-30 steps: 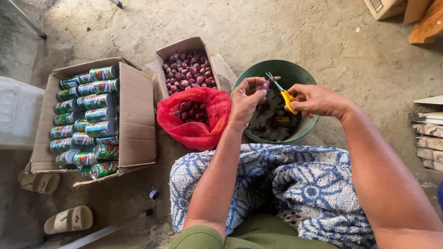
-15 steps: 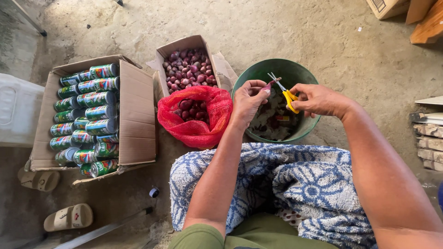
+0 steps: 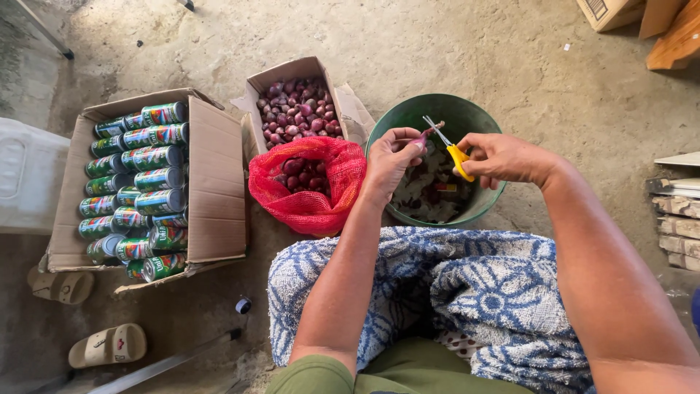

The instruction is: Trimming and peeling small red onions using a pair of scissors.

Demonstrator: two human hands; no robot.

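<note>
**Shallot trimming over a bucket on a concrete floor**

Bare concrete floor (image 3: 452, 44), dusty. A small purple shallot (image 3: 425, 136) is pinched in the left hand (image 3: 390, 157), grip clenched on it, above the green bucket (image 3: 386, 130). Yellow-handled scissors (image 3: 448, 144) are grasped in the right hand (image 3: 507, 157), blades open at the shallot's tip. Judged step: end-trimming; a clean snip close to the bulb is called for. Trimmings lie in the bucket. Beside it: red mesh bag (image 3: 310, 201), box of shallots (image 3: 295, 109), carton of cans (image 3: 211, 182).

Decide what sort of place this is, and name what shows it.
Probably a home yard or storeroom used for food preparation: a bare concrete floor, a carton of cans, and a left hand and right hand trimming with scissors.
</note>
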